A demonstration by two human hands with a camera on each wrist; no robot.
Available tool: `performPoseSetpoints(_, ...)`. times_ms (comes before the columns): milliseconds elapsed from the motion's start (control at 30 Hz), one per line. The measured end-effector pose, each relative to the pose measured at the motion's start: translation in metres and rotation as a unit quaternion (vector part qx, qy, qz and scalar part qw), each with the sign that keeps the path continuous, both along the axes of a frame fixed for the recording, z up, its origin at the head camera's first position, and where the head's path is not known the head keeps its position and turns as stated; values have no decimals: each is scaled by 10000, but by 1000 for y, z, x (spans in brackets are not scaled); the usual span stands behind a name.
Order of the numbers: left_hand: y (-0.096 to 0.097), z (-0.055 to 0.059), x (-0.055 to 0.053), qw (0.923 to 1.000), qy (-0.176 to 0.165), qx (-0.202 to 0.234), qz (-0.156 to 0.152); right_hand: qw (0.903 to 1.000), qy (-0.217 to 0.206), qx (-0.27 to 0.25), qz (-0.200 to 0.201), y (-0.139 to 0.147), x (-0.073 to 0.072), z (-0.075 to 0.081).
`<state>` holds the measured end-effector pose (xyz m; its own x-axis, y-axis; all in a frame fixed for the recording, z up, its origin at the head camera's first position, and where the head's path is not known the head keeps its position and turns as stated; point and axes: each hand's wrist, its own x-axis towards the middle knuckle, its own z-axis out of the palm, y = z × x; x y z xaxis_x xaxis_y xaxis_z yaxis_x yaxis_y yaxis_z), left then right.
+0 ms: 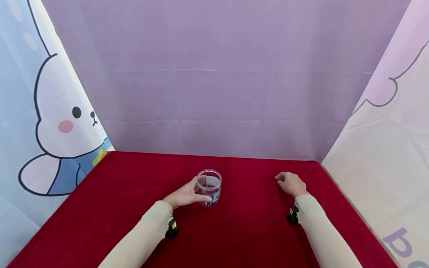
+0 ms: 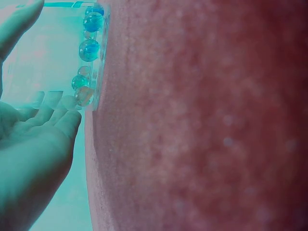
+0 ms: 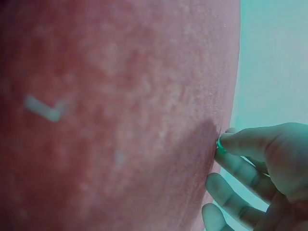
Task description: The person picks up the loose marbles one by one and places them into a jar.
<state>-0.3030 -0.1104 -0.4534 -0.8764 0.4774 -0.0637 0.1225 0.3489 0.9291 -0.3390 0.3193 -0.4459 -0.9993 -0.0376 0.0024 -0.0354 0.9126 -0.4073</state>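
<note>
My left hand [image 1: 184,194] grips a clear plastic jar [image 1: 216,181] from its left side, the thumb across the near wall and the other fingers behind it. The jar stands upright and open-topped on the red cloth, with a label on its side. Several glass marbles [image 2: 89,50], blue, green and clear, lie on its bottom in the left wrist view. Off to the right, my right hand [image 1: 292,184] is low over the cloth. Between its thumb and index finger it pinches a small green marble [image 3: 220,144], mostly covered by the fingertips; the other fingers are loosely bent.
A red cloth [image 1: 248,230] covers the table. Behind it hangs a plain purple curtain [image 1: 214,82]. Printed cloth panels stand at both sides, the left one [image 1: 53,111] with a cartoon animal. A small pale scrap [image 3: 44,109] lies on the cloth in the right wrist view.
</note>
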Motion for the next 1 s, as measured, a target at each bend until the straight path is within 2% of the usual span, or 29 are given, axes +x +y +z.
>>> performPoseSetpoints(567, 0, -1, -1, 10000, -35, 54, -33, 9996, 210, -92, 141, -9, 11, 6)
performPoseSetpoints(1000, 0, -2, -1, 10000, -11, 68, -60, 9955, 767, -118, 544, -27, 20, 19)
